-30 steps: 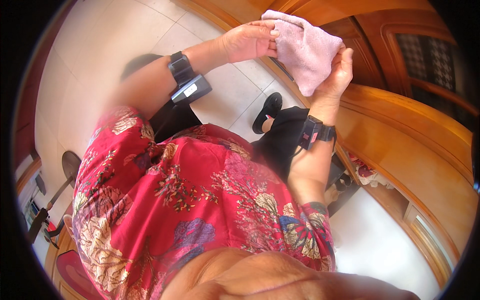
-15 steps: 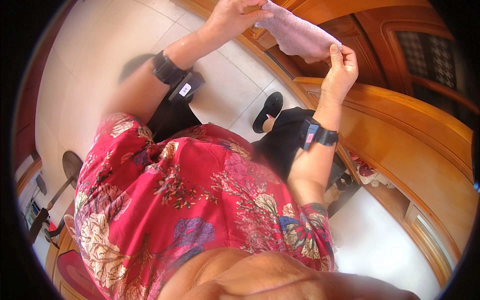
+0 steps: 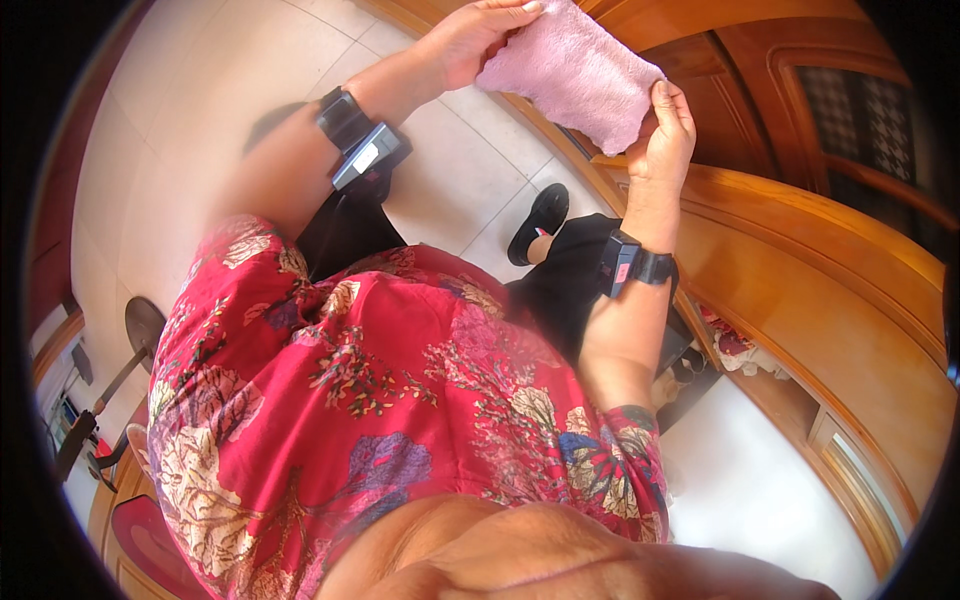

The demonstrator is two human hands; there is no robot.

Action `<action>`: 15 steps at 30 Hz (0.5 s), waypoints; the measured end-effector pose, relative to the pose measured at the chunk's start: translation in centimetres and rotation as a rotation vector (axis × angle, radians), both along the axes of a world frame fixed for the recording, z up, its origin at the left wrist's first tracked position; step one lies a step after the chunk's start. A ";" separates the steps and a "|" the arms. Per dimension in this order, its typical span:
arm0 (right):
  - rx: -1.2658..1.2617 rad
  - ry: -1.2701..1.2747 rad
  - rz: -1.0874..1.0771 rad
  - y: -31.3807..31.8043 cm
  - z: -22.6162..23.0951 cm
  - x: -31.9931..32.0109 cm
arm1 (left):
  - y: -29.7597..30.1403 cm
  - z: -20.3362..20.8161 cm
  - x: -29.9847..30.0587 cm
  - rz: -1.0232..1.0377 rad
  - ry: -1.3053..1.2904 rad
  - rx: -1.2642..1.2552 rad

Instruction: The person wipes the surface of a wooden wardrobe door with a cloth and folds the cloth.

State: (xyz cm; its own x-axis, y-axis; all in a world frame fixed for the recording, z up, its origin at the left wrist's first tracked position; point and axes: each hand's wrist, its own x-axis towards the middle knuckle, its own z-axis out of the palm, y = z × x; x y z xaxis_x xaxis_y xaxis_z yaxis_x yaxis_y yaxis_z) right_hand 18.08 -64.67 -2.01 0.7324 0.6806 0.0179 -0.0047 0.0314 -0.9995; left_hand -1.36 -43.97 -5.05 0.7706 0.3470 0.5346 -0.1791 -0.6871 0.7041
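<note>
A small pink terry cloth (image 3: 575, 75) is stretched between my two hands at the top of the head view, its broad face turned up toward me. My left hand (image 3: 475, 45) pinches its left end, thumb lying along the upper corner. At the opposite end, my right hand (image 3: 665, 135) grips the right corner between thumb and fingers. The cloth hangs in the air with a slightly wavy lower edge. Some fingers of both hands are hidden behind it.
Wooden cabinetry (image 3: 820, 270) with a ledge runs along the right, with an open shelf (image 3: 770, 385) holding fabric items below. A white surface (image 3: 765, 480) lies at lower right. Pale floor tiles (image 3: 450, 170) spread ahead, where my black shoe (image 3: 540, 220) rests. A round-based metal stand (image 3: 145, 325) is at left.
The cloth has tilted, so more of its face shows and its lower edge hangs nearer to me. My right hand has shifted slightly left; my left wrist has turned.
</note>
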 end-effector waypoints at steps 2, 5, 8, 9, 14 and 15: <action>0.019 0.034 0.010 0.0 -0.9 0.6 | -0.6 -0.2 0.5 -0.038 -0.011 -0.063; 0.043 0.083 -0.023 -0.1 -1.7 1.2 | -1.0 -0.5 0.9 -0.091 -0.021 -0.145; 0.005 -0.021 -0.029 -0.1 -0.4 0.4 | -0.9 -1.4 0.9 -0.099 -0.006 -0.159; -0.038 -0.144 0.004 -0.1 0.9 -0.4 | -0.8 -1.8 0.8 -0.101 0.002 -0.166; 0.011 -0.082 -0.150 0.2 3.9 -1.6 | 0.9 -6.1 0.1 -0.112 0.022 -0.104; 0.013 -0.082 -0.146 0.3 3.9 -1.5 | 1.2 -7.1 -0.1 -0.114 0.010 -0.083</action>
